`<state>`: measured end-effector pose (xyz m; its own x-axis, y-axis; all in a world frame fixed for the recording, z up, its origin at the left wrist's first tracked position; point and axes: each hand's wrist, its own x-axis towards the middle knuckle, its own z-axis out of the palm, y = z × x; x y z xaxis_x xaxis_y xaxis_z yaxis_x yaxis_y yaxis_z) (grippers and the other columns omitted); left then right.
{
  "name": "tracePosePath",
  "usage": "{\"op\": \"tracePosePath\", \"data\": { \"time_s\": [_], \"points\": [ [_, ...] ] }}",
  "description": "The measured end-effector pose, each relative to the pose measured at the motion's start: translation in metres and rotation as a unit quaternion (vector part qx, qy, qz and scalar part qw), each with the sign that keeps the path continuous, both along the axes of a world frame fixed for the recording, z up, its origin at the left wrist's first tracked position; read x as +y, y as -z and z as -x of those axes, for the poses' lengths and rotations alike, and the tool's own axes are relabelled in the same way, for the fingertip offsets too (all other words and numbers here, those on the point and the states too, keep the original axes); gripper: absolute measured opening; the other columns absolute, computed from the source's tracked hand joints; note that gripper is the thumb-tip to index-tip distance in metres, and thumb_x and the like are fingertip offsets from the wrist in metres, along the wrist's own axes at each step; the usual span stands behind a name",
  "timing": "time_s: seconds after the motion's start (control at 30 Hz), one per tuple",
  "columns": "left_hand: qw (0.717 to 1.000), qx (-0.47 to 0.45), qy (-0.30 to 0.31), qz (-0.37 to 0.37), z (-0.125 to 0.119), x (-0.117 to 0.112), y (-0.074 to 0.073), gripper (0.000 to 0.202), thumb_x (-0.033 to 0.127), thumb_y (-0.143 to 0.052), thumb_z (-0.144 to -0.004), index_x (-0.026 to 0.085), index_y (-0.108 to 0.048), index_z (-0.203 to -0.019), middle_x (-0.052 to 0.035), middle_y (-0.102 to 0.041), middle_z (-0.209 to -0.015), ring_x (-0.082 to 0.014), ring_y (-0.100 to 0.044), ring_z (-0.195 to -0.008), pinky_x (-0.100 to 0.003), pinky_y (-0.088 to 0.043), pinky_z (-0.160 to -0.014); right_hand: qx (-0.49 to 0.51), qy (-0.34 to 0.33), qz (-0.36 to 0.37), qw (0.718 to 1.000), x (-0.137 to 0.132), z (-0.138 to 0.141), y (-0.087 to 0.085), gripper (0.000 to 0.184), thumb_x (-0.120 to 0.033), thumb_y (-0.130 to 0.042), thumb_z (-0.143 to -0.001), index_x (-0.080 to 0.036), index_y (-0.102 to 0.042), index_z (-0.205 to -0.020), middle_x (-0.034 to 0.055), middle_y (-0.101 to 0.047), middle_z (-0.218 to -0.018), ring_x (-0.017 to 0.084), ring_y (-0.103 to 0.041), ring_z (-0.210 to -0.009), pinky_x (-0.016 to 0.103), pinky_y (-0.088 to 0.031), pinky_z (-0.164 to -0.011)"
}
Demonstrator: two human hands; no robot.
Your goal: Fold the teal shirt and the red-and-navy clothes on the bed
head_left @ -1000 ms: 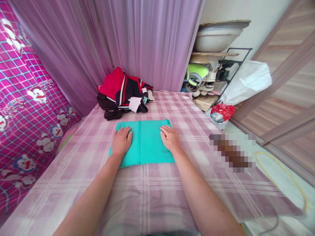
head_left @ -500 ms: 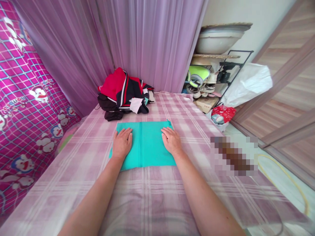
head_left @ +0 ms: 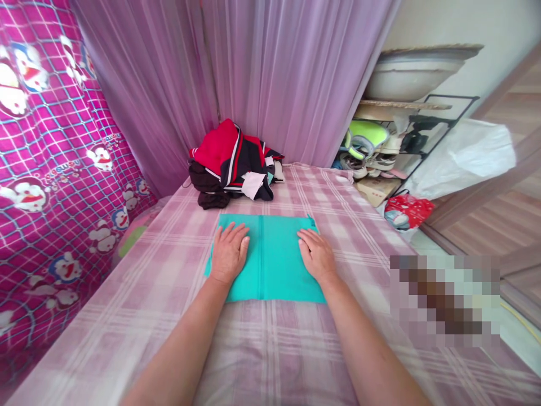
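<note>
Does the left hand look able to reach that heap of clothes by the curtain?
Probably yes: the left hand lies flat on the teal cloth, and nothing stands in the way between it and the clothes heap, though it may have to stretch forward.

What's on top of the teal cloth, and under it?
On top: left hand and right hand, both palm down. Plaid sheet shows around the teal cloth; what lies directly beneath is covered.

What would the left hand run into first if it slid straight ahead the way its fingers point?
Most likely the pile of clothes: sliding off the teal fabric, the left hand would cross a strip of plaid sheet before reaching it. One view leaves the depth uncertain.
</note>
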<state>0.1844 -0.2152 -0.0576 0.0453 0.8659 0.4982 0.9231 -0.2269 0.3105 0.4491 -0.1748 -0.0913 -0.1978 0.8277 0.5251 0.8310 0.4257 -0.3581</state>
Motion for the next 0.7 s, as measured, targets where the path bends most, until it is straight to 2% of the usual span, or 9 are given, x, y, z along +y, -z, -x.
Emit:
{"op": "tracePosePath", "data": {
  "time_s": [0.3,0.53,0.7],
  "points": [
    [1.000,-0.007,0.009,0.007,0.0010,-0.0008,0.0013,0.044,0.037,-0.031,-0.101,0.023,-0.066,-0.125,-0.0055,-0.065,-0.135,-0.0254,-0.048,-0.136,-0.054,-0.026,-0.119,0.001,-0.005,-0.003,1.000,0.0004,-0.0015,0.0010,0.042,-0.032,-0.037,-0.097,-0.021,-0.072,-0.119,0.0080,-0.069,-0.126,0.025,-0.058,-0.124,0.046,-0.041,-0.110],
    [0.999,-0.022,0.001,0.028,0.0029,0.0004,0.0042,0.046,0.038,-0.029,-0.102,0.024,-0.067,-0.122,-0.0059,-0.066,-0.132,-0.0240,-0.054,-0.131,-0.051,-0.033,-0.117,0.017,-0.002,-0.015,1.000,-0.0018,0.0014,0.0022,0.042,-0.033,-0.037,-0.098,-0.020,-0.072,-0.117,0.0096,-0.070,-0.125,0.025,-0.058,-0.124,0.047,-0.042,-0.109],
    [0.998,-0.041,0.001,0.044,0.0043,0.0024,0.0050,0.047,0.040,-0.028,-0.102,0.025,-0.069,-0.118,-0.0057,-0.069,-0.127,-0.0232,-0.058,-0.125,-0.052,-0.034,-0.115,0.027,-0.005,-0.014,1.000,-0.0025,0.0030,0.0022,0.041,-0.033,-0.038,-0.098,-0.021,-0.072,-0.117,0.0094,-0.070,-0.125,0.025,-0.058,-0.124,0.047,-0.042,-0.109]
  ]
}}
